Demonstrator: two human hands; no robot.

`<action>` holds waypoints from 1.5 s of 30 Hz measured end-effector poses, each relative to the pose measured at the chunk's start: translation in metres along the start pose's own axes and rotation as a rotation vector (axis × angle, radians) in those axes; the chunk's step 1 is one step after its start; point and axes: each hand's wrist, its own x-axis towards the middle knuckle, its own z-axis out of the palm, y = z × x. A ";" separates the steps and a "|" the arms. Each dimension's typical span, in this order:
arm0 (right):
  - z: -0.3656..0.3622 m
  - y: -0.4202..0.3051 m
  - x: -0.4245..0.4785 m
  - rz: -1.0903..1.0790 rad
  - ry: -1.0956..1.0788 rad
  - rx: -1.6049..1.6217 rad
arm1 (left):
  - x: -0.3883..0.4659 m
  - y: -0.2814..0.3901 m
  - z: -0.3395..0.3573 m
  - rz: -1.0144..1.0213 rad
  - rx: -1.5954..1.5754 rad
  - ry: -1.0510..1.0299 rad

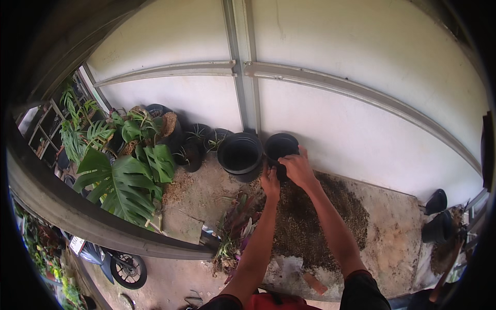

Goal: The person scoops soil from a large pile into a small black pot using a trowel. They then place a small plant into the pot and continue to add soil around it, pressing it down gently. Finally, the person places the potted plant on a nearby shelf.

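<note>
A round black plastic pot [279, 144] stands against the white wall panel, with its mouth facing up. My right hand [298, 167] grips the near right of its rim, with the fingers bent over the edge. Against the pot's near left side is my left hand [270, 183], its fingers pointing up along the wall of the pot. Between my hands the dark lower part of the pot is partly hidden. Just left is a wider black pot [239, 155] with a dark inside. Dark, loose potting mix [310, 228] spreads over the floor beneath my forearms.
Uprooted plants [234, 228] lie left of the mix. A large-leaved monstera [120, 186] and several potted plants crowd the left. A curved metal beam [116, 228] crosses the lower left, with a motorbike [128, 269] beyond. Black pots [438, 226] lie right; a terracotta-coloured piece [314, 283] lies near me.
</note>
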 end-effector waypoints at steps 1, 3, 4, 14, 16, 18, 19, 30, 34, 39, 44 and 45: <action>-0.001 0.008 0.001 -0.035 0.045 -0.019 | 0.002 0.000 0.003 -0.017 0.029 0.017; -0.005 0.016 -0.005 -0.082 0.139 -0.056 | 0.004 0.006 0.012 -0.052 0.083 0.054; -0.008 0.014 -0.013 -0.094 0.187 -0.075 | 0.001 0.010 0.015 -0.086 0.036 0.044; -0.094 -0.061 -0.078 -0.228 0.449 -0.010 | -0.100 0.089 -0.051 0.091 -0.027 -0.163; -0.100 -0.083 -0.112 -0.280 0.400 0.004 | -0.133 0.113 -0.077 0.192 0.026 -0.217; -0.095 -0.104 -0.150 -0.313 0.352 0.057 | -0.177 0.151 -0.100 0.200 0.092 -0.279; -0.089 -0.117 -0.173 -0.328 0.326 0.110 | -0.203 0.164 -0.116 0.196 0.139 -0.305; -0.020 -0.194 -0.362 -0.277 -0.112 0.226 | -0.344 0.150 -0.202 0.193 0.773 -0.506; -0.023 -0.211 -0.363 -0.285 -0.156 0.212 | -0.354 0.146 -0.205 0.257 0.871 -0.453; -0.050 -0.212 -0.361 0.184 -0.001 0.234 | -0.348 0.138 -0.204 0.214 0.914 -0.468; -0.062 -0.164 -0.392 0.632 -0.362 0.056 | -0.345 0.153 -0.199 0.166 0.947 -0.446; -0.061 -0.158 -0.391 0.664 -0.457 0.114 | -0.344 0.155 -0.196 0.147 0.973 -0.446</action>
